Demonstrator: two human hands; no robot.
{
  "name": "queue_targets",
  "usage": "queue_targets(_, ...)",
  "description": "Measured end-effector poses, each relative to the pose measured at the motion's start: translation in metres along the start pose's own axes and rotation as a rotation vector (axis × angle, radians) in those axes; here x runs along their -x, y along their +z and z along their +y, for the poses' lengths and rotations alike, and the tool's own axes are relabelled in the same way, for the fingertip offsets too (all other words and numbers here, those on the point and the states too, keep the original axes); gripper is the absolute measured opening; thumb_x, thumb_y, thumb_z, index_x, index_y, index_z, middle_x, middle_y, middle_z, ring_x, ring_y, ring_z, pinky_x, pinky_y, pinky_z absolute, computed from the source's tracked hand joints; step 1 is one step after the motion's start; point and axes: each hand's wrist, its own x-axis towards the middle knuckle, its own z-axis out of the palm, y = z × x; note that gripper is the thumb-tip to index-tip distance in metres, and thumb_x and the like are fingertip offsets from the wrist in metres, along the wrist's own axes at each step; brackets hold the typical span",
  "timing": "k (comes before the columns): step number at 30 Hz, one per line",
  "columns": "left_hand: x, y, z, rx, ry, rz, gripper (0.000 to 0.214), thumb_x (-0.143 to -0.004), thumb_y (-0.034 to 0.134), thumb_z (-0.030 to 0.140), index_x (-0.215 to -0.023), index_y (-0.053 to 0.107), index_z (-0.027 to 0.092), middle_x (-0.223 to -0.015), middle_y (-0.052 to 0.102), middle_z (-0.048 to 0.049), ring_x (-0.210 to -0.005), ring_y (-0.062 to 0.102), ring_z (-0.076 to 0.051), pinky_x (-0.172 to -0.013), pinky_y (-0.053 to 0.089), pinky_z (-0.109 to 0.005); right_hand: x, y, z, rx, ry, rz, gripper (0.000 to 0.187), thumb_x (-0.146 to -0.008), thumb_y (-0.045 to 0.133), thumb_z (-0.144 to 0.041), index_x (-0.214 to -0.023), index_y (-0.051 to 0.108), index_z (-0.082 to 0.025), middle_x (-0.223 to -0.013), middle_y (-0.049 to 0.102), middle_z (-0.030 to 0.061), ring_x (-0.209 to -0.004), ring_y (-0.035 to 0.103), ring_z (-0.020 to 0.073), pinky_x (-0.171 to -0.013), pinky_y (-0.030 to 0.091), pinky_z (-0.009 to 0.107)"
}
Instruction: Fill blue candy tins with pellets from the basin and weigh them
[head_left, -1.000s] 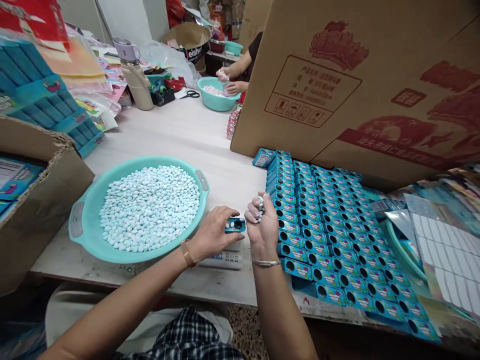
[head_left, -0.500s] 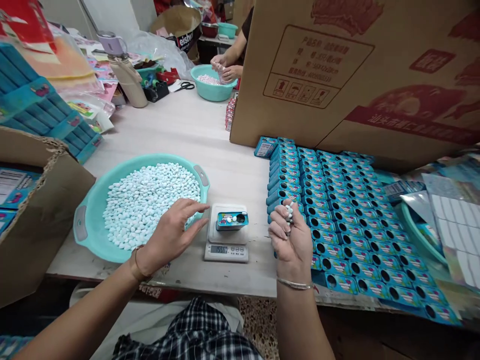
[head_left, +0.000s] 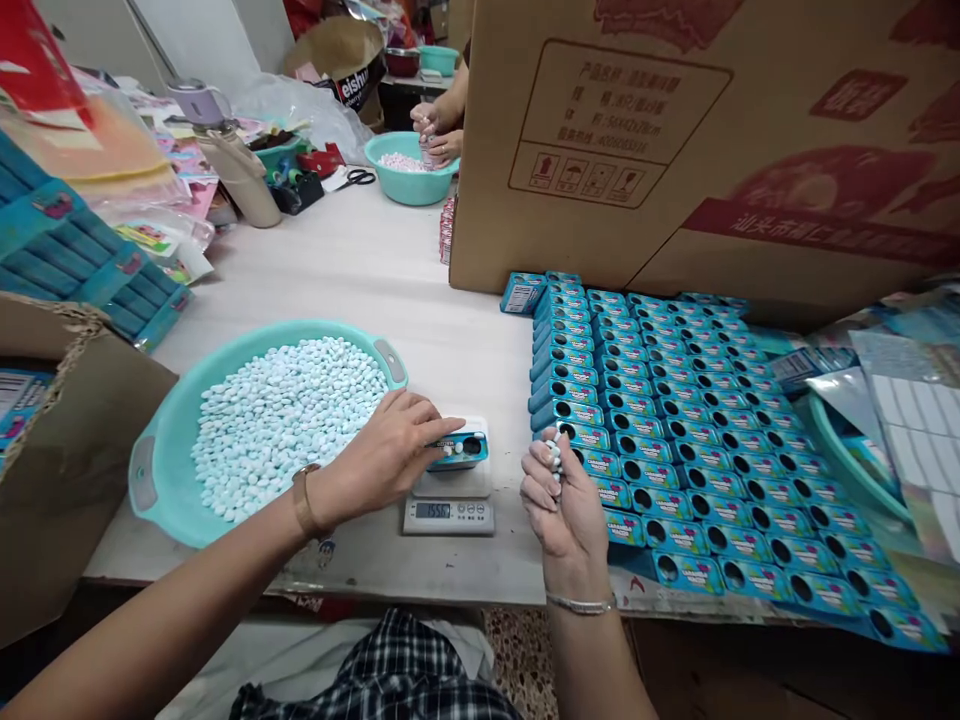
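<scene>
A small blue candy box [head_left: 471,448] lies on a white digital scale [head_left: 448,515], with a few pale candies on top beside its dark round hole. My left hand [head_left: 394,447] reaches over from the left, thumb and fingers closed about the box's left end. Several pale candies [head_left: 555,455] are held in the curled fingers of my right hand [head_left: 562,500], which is raised between the scale and the rows of blue boxes [head_left: 675,440]. Left of the scale, a turquoise basin [head_left: 161,400] is filled with pale blue candies [head_left: 281,430].
A large cardboard carton [head_left: 585,230] stands behind the box rows. At left is an open carton [head_left: 97,430] beside stacked blue packs [head_left: 90,250]. A co-worker's hands [head_left: 439,140] are over another turquoise basin [head_left: 412,187]. Scissors [head_left: 358,178] and a beige bottle [head_left: 240,175] are farther back.
My left hand has moved right from beside the scale onto the box. My right hand still holds candies. The camera view has shifted slightly.
</scene>
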Motion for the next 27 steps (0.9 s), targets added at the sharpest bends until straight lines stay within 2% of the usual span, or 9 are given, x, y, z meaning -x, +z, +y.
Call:
queue_targets(4, -0.011, 0.004, 0.005, -0.026, -0.013, 0.016, 0.028, -0.093, 0.049, 0.027, -0.119, 0.060, 0.022, -0.094, 0.059, -0.0063, -0.091, 0.048, -0.023, -0.087, 0.038, -0.042, -0.003, 0.001, 0.002, -0.019, 0.007, -0.012, 0.008, -0.088, 0.060, -0.023, -0.091, 0.055, -0.017, -0.065, 0.043, -0.0075, -0.040, 0.033, 0.0007, -0.031, 0.027, 0.009)
queue_targets(7, -0.022, 0.011, 0.013, -0.123, 0.013, 0.014, 0.026, -0.092, 0.049, 0.028, -0.114, 0.062, 0.022, -0.096, 0.060, -0.0074, -0.094, 0.048, -0.025, -0.093, 0.035, -0.048, -0.005, 0.001, 0.004, -0.020, 0.012, -0.024, 0.008, -0.088, 0.060, -0.023, -0.090, 0.056, -0.017, -0.065, 0.042, -0.0077, -0.040, 0.032, 0.0007, -0.031, 0.026, 0.008)
queue_targets(10, -0.028, 0.019, 0.020, -0.229, 0.043, 0.015, 0.021, -0.092, 0.047, 0.021, -0.103, 0.065, 0.021, -0.091, 0.060, -0.0073, -0.093, 0.049, -0.025, -0.097, 0.032, -0.052, -0.005, 0.000, 0.005, 0.004, -0.001, -0.023, 0.009, -0.087, 0.061, -0.024, -0.089, 0.056, -0.017, -0.064, 0.042, -0.0080, -0.040, 0.031, 0.0009, -0.031, 0.026, 0.008)
queue_targets(15, -0.021, 0.030, 0.022, -0.322, 0.063, 0.066, 0.022, -0.092, 0.043, 0.014, -0.099, 0.062, 0.020, -0.088, 0.059, -0.0062, -0.088, 0.048, -0.022, -0.094, 0.036, -0.046, -0.003, -0.004, 0.004, 0.025, -0.016, -0.025, 0.009, -0.086, 0.063, -0.024, -0.090, 0.057, -0.018, -0.064, 0.043, -0.0081, -0.040, 0.031, 0.0009, -0.032, 0.027, 0.007)
queue_targets(19, -0.007, 0.034, 0.017, -0.337, 0.051, 0.104, 0.024, -0.094, 0.040, 0.014, -0.108, 0.060, 0.018, -0.087, 0.059, -0.0068, -0.084, 0.048, -0.022, -0.079, 0.041, -0.038, -0.002, -0.006, 0.006, 0.011, -0.014, -0.023, 0.009, -0.086, 0.062, -0.023, -0.090, 0.057, -0.017, -0.064, 0.042, -0.0082, -0.040, 0.030, 0.0006, -0.031, 0.026, 0.008)
queue_targets(22, 0.002, 0.035, 0.013, -0.345, 0.036, 0.120, 0.023, -0.095, 0.039, 0.013, -0.104, 0.060, 0.017, -0.081, 0.058, -0.0055, -0.077, 0.048, -0.020, -0.067, 0.040, -0.033, -0.001, -0.006, 0.007, 0.024, -0.015, -0.034, 0.010, -0.086, 0.063, -0.022, -0.091, 0.056, -0.017, -0.065, 0.042, -0.0082, -0.040, 0.031, 0.0006, -0.032, 0.026, 0.008)
queue_targets(27, 0.008, 0.033, 0.016, -0.322, 0.026, 0.094, 0.024, -0.094, 0.037, 0.008, -0.101, 0.058, 0.017, -0.083, 0.056, -0.0048, -0.074, 0.050, -0.018, -0.063, 0.042, -0.030, 0.000, -0.005, 0.011, 0.052, -0.009, -0.050, 0.014, -0.083, 0.067, -0.024, -0.089, 0.055, -0.018, -0.064, 0.043, -0.0083, -0.041, 0.032, 0.0012, -0.032, 0.027, 0.008)
